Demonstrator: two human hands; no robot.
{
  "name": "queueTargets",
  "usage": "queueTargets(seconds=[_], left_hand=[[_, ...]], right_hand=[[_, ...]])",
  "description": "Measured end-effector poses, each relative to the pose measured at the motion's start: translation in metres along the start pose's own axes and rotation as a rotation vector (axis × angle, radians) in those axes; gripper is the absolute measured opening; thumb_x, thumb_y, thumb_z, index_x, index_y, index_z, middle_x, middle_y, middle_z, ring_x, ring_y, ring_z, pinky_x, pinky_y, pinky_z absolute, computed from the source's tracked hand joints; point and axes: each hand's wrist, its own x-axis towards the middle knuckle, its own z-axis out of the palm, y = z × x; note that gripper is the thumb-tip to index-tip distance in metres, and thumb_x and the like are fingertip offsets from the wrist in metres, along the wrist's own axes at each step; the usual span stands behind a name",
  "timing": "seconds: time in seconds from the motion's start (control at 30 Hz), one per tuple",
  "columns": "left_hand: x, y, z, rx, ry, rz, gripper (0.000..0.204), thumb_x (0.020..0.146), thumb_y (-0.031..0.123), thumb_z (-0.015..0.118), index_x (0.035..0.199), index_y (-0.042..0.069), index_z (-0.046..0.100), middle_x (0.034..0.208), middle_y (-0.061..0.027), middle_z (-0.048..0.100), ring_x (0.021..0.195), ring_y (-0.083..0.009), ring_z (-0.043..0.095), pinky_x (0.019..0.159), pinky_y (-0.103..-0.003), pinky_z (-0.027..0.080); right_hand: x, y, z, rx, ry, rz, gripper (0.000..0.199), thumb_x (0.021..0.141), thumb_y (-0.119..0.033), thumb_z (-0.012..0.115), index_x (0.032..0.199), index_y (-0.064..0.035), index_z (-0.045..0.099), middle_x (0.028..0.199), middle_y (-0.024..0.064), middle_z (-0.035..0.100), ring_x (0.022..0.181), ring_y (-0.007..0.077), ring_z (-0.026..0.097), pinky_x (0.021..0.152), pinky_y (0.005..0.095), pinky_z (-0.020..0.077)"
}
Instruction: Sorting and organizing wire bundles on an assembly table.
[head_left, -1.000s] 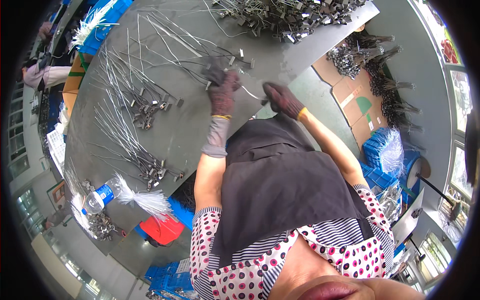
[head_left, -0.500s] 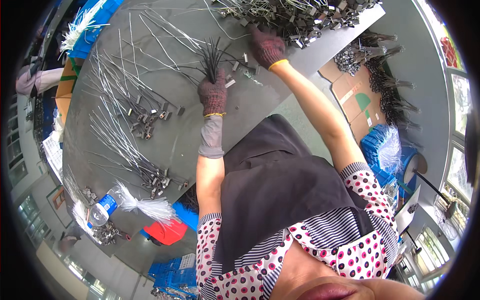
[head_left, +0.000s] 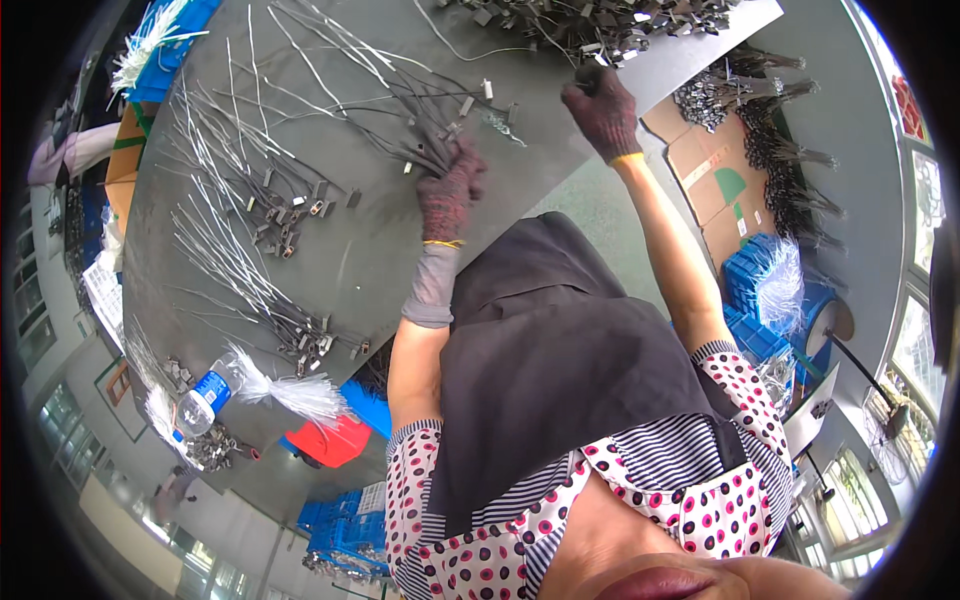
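My left hand (head_left: 450, 195), in a dark red knitted glove with a grey cuff, is closed around a bundle of black cables (head_left: 428, 152) above the table. Small connectors sit close to its fingers, and the pale wire ends trail toward the far left. Farther right, my right hand (head_left: 606, 118), in a matching glove, is closed near the table's edge. A thin cable (head_left: 480, 48) runs toward its fingertips, though the gripped part is hidden. Just beyond that hand lies a large heap of cables with black connectors (head_left: 600, 25).
Cable bunches (head_left: 270, 210) spread over the grey table (head_left: 380, 240) on the left. A plastic bottle (head_left: 205, 398) and white ties (head_left: 300, 398) lie near left. Right of the table are cardboard (head_left: 700, 180), hanging cable bunches (head_left: 795, 150) and a blue crate (head_left: 750, 275).
My right hand has drawn back from the heap, moving right and nearer to me. My left hand has shifted slightly right and turned, and the bundle's upright black ends now lie lower.
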Motion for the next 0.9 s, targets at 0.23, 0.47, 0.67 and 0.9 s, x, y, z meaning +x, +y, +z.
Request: queueTargets(seconds=[0.23, 0.47, 0.67, 0.9], left_hand=[[-0.013, -0.066, 0.065, -0.071, -0.396, -0.198, 0.025, 0.090, 0.024, 0.071, 0.104, 0.003, 0.070, 0.087, -0.0069, 0.071, 0.064, -0.0115, 0.066, 0.056, -0.025, 0.055], [0.007, -0.101, 0.118, -0.177, -0.394, -0.290, 0.022, 0.094, 0.020, 0.065, 0.100, -0.001, 0.064, 0.090, -0.0146, 0.068, 0.076, -0.0270, 0.070, 0.067, -0.041, 0.063], [0.014, -0.087, 0.125, -0.471, -0.498, -0.312, 0.024, 0.096, 0.022, 0.064, 0.107, 0.001, 0.059, 0.094, -0.0134, 0.067, 0.086, -0.0295, 0.068, 0.083, -0.051, 0.059], [0.019, -0.025, 0.099, -0.520, -0.346, -0.089, 0.019, 0.096, 0.024, 0.064, 0.103, 0.007, 0.062, 0.089, -0.0094, 0.067, 0.079, -0.0243, 0.067, 0.082, -0.049, 0.058]], right_hand=[[-0.081, 0.059, -0.071, 0.199, -0.238, 0.284, 0.036, 0.095, -0.026, 0.049, 0.121, -0.0025, 0.059, 0.071, 0.0093, 0.059, 0.060, 0.0143, 0.059, 0.052, 0.0289, 0.0488], [-0.200, 0.126, -0.143, -0.011, -0.850, 0.548, 0.032, 0.081, -0.034, 0.076, 0.083, -0.0021, 0.068, 0.064, 0.0039, 0.060, 0.052, 0.0113, 0.054, 0.046, 0.0286, 0.0444], [-0.300, 0.283, -0.154, -0.027, -0.962, 0.400, 0.038, 0.079, -0.037, 0.073, 0.081, 0.0008, 0.069, 0.062, 0.0087, 0.062, 0.051, 0.0152, 0.058, 0.048, 0.0324, 0.0491], [-0.324, 0.292, -0.163, -0.067, -0.887, 0.524, 0.035, 0.076, -0.033, 0.070, 0.078, 0.0028, 0.070, 0.061, 0.0108, 0.062, 0.049, 0.0176, 0.057, 0.048, 0.0334, 0.0492]])
